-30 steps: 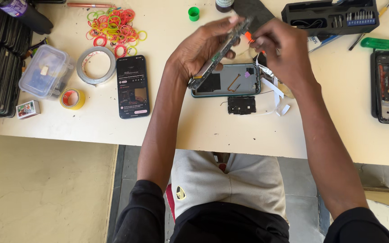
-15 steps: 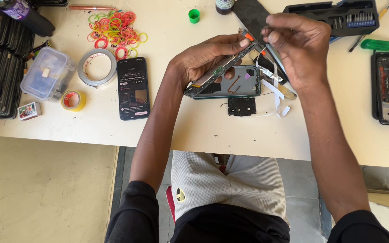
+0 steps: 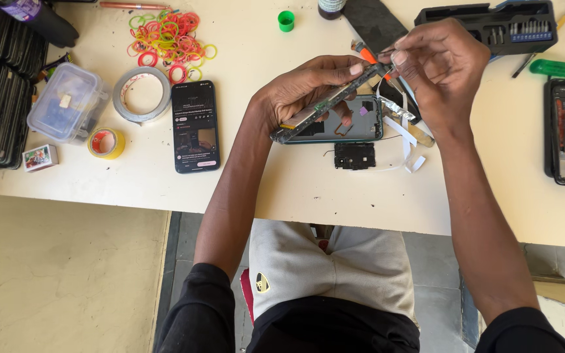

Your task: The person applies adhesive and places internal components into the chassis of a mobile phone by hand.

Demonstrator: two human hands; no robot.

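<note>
Gripping phone frame (image 3: 325, 104), hands' fingertip work indistinct.

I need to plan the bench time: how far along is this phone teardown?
Done: the back shell lies opened on the table, a small black part beside it. In hand: the left hand holds the phone frame tilted while the right hand picks at its top end. Left: frame and shell remain apart.

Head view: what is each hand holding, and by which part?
The left hand grips an opened phone body along its long edges, tilted above the table. The right hand pinches something small at the phone's top end; what it is cannot be told.
</note>
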